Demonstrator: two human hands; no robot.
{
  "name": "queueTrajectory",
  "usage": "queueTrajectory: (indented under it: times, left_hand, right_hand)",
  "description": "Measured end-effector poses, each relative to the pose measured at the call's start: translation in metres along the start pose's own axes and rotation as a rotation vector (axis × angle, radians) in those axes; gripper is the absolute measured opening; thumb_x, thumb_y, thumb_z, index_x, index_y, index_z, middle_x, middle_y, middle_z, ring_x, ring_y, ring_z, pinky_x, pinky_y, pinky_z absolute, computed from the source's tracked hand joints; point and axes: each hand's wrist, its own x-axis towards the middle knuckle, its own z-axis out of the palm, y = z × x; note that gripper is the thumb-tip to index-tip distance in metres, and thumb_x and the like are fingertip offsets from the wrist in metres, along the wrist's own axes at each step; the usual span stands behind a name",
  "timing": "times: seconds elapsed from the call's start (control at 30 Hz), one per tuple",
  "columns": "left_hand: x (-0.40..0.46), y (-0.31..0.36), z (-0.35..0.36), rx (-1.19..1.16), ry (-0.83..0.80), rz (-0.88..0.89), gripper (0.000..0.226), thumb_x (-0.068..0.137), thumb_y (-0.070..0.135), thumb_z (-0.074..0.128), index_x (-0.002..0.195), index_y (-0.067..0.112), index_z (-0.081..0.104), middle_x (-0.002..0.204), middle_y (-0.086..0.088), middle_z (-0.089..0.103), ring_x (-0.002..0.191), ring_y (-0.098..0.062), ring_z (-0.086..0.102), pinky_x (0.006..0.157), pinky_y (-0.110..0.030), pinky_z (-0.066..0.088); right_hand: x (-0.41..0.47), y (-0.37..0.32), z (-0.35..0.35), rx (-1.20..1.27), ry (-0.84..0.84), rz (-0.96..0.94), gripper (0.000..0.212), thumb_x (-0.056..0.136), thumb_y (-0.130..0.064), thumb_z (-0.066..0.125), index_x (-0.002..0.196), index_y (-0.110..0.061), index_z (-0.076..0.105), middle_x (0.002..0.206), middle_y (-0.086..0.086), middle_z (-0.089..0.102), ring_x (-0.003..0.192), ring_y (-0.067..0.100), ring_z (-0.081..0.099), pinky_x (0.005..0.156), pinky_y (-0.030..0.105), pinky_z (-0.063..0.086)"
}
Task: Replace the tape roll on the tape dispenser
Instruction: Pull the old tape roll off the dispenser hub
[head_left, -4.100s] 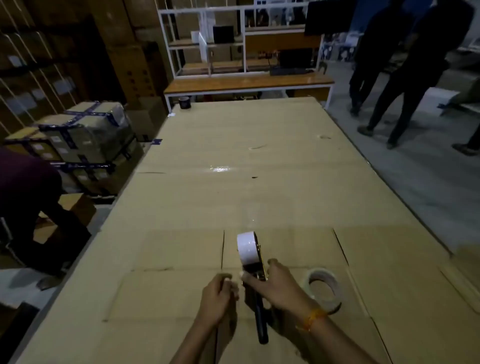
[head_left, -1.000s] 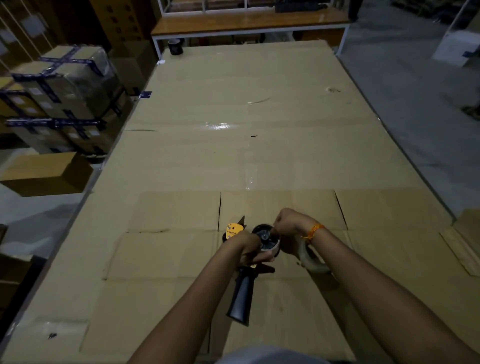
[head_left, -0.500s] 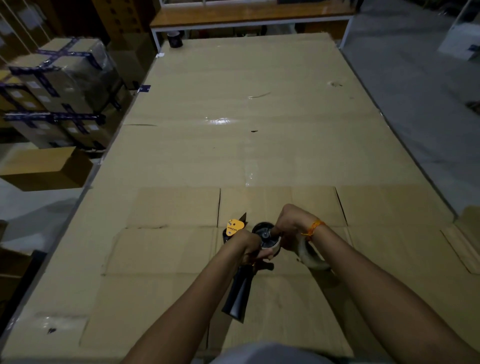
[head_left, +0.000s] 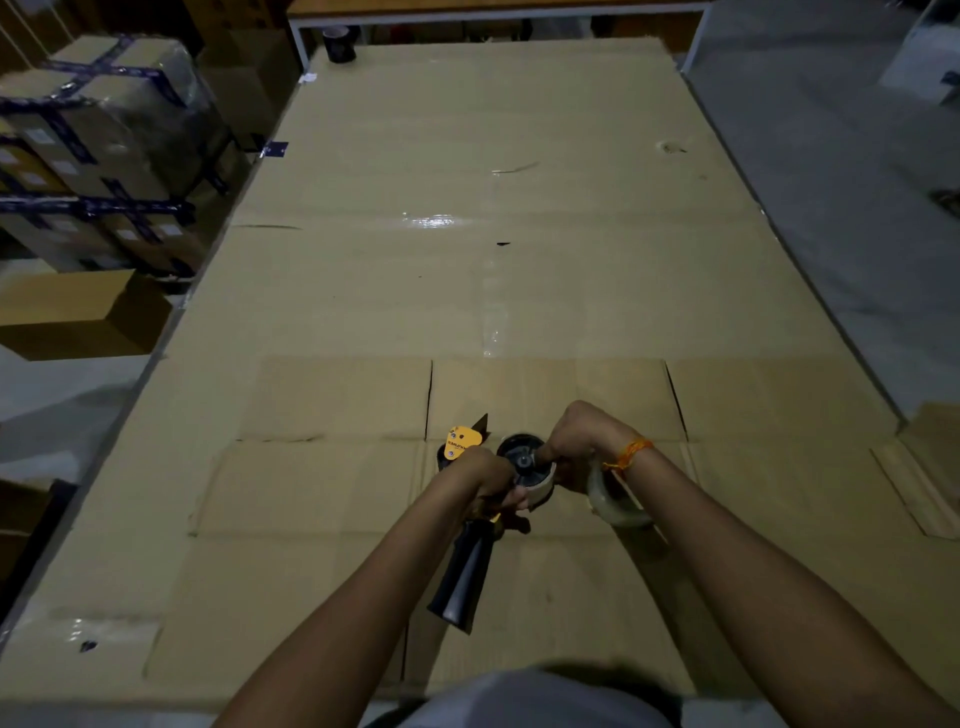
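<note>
I observe the tape dispenser (head_left: 470, 499) lying low over the cardboard-covered table (head_left: 467, 270), near the front edge of the work area. Its black handle (head_left: 462, 577) points back toward the person, and its orange guard plate (head_left: 460, 441) faces away, beside a dark blade tip.

Left hand (head_left: 485, 480): closed around the dispenser body just above the handle; fingers wrapped, grip firm as far as I can see.

Right hand (head_left: 576, 436): fingers pinched on the roll (head_left: 532, 480) seated on the dispenser's black hub (head_left: 522, 457). The roll shows as a pale band around the hub's lower rim. I cannot tell whether it is fully seated or partly off.

A second tape roll (head_left: 615, 499), clear and glossy, sits just right of the dispenser, under the right wrist. I cannot tell whether it rests flat on the cardboard or leans on the forearm. An orange thread band (head_left: 631, 452) circles that wrist.

Surroundings: a dark tape roll (head_left: 338, 45) stands at the table's far left corner. Wrapped cartons (head_left: 98, 150) with blue strapping are stacked to the left, with an open box (head_left: 78, 312) below them. Lighting is dim; fine detail at the hub is limited.
</note>
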Motion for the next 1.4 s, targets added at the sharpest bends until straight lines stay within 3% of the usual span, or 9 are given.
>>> queueTrajectory:
  times: [0.13,0.3,0.43,0.63,0.8,0.87,1.03,1.3,1.4]
  left_hand:
    - [-0.004,-0.003,-0.001,0.025,0.021,0.088,0.037,0.111,0.008,0.041,0.145,-0.006,0.049,0.082,-0.019,0.065,0.029,-0.012,0.063,0.030,-0.016,0.046]
    - [-0.004,-0.005,0.000,0.075,0.026,0.095,0.037,0.111,0.010,0.043,0.145,-0.004,0.051,0.078,-0.015,0.064,0.027,-0.009,0.060,0.029,-0.015,0.044]
    - [-0.003,-0.009,0.003,0.120,0.051,0.158,0.033,0.110,0.008,0.046,0.139,-0.006,0.056,0.074,-0.014,0.065,0.027,-0.009,0.058,0.029,-0.015,0.042]
    - [-0.003,-0.010,0.004,0.138,0.091,0.164,0.029,0.109,0.013,0.051,0.132,-0.004,0.058,0.074,-0.014,0.066,0.025,-0.010,0.057,0.028,-0.015,0.041]
    - [0.001,-0.012,0.006,0.163,0.147,0.203,0.030,0.105,0.012,0.058,0.131,-0.004,0.060,0.108,-0.024,0.078,0.035,-0.014,0.061,0.031,-0.018,0.044]
    - [0.000,-0.013,0.008,0.177,0.160,0.217,0.029,0.105,0.011,0.058,0.131,-0.003,0.059,0.116,-0.026,0.077,0.043,-0.016,0.063,0.031,-0.018,0.045]
    - [-0.004,-0.013,0.012,0.199,0.189,0.222,0.028,0.105,0.009,0.057,0.130,-0.004,0.060,0.104,-0.025,0.078,0.046,-0.018,0.066,0.032,-0.019,0.047]
    - [-0.020,-0.007,0.016,0.179,0.210,0.201,0.026,0.106,0.008,0.056,0.128,-0.005,0.060,0.108,-0.026,0.077,0.047,-0.020,0.065,0.029,-0.017,0.044]
    - [-0.030,-0.002,0.014,0.170,0.166,0.202,0.026,0.104,0.008,0.060,0.127,-0.005,0.059,0.096,-0.023,0.076,0.053,-0.022,0.070,0.030,-0.019,0.047]
  right_hand:
    - [-0.004,-0.006,-0.002,0.034,-0.003,0.003,0.040,0.074,-0.031,0.093,0.100,-0.005,0.078,0.089,0.007,0.076,0.070,0.019,0.066,0.049,0.025,0.047]
    - [-0.009,-0.016,-0.002,-0.011,0.010,-0.009,0.041,0.075,-0.028,0.092,0.101,-0.002,0.072,0.099,0.012,0.076,0.087,0.026,0.074,0.060,0.030,0.055]
    - [-0.012,-0.018,0.002,-0.044,0.057,-0.025,0.034,0.078,-0.025,0.089,0.094,-0.009,0.063,0.095,0.012,0.068,0.085,0.028,0.065,0.052,0.027,0.045]
    - [-0.016,-0.020,0.002,-0.031,0.100,-0.042,0.026,0.087,-0.018,0.080,0.102,-0.007,0.062,0.100,0.012,0.065,0.091,0.028,0.066,0.061,0.030,0.053]
    - [-0.015,-0.017,0.006,0.007,0.142,-0.046,0.041,0.090,-0.018,0.078,0.124,-0.002,0.062,0.118,0.016,0.067,0.094,0.028,0.060,0.073,0.030,0.052]
    - [-0.017,-0.017,0.008,0.003,0.163,-0.041,0.040,0.090,-0.018,0.078,0.123,-0.002,0.062,0.116,0.016,0.066,0.090,0.027,0.056,0.073,0.027,0.049]
    - [-0.024,-0.019,0.011,-0.037,0.259,-0.051,0.037,0.084,-0.021,0.083,0.110,-0.001,0.068,0.120,0.020,0.070,0.108,0.034,0.070,0.070,0.027,0.049]
    - [-0.031,-0.024,0.013,-0.054,0.356,-0.096,0.037,0.079,-0.019,0.089,0.106,-0.001,0.072,0.113,0.019,0.071,0.100,0.034,0.073,0.068,0.028,0.051]
    - [-0.032,-0.024,0.010,-0.059,0.353,-0.117,0.038,0.078,-0.017,0.089,0.108,-0.005,0.069,0.116,0.018,0.067,0.103,0.035,0.071,0.068,0.031,0.051]
